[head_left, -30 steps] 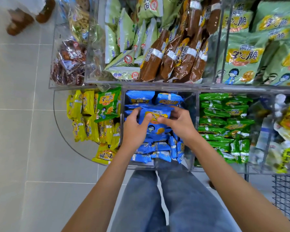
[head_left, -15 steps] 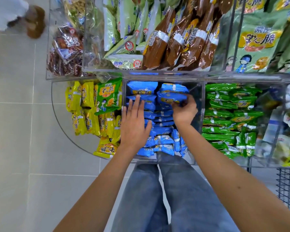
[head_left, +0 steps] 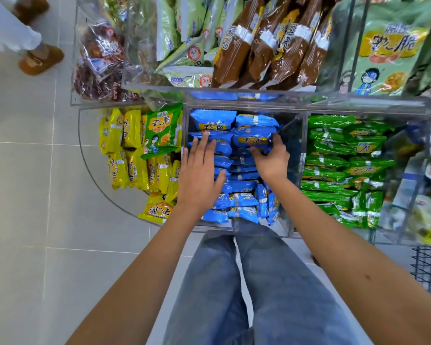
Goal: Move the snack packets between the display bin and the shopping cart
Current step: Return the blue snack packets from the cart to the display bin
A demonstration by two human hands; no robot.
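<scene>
while left hand (head_left: 199,175) stays flat, right hand (head_left: 271,160) grips blue packet (head_left: 250,140).

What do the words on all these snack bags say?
"掌心脆": on the big green bag.
"掌心脆": on the green packet lying among the yellow packets.
"掌心脆": on the blue packet that the right hand grips.
Brown packets and all smaller print: too blurred to read.

Bright, even light; wide-angle bending, blurred right edge.
</scene>
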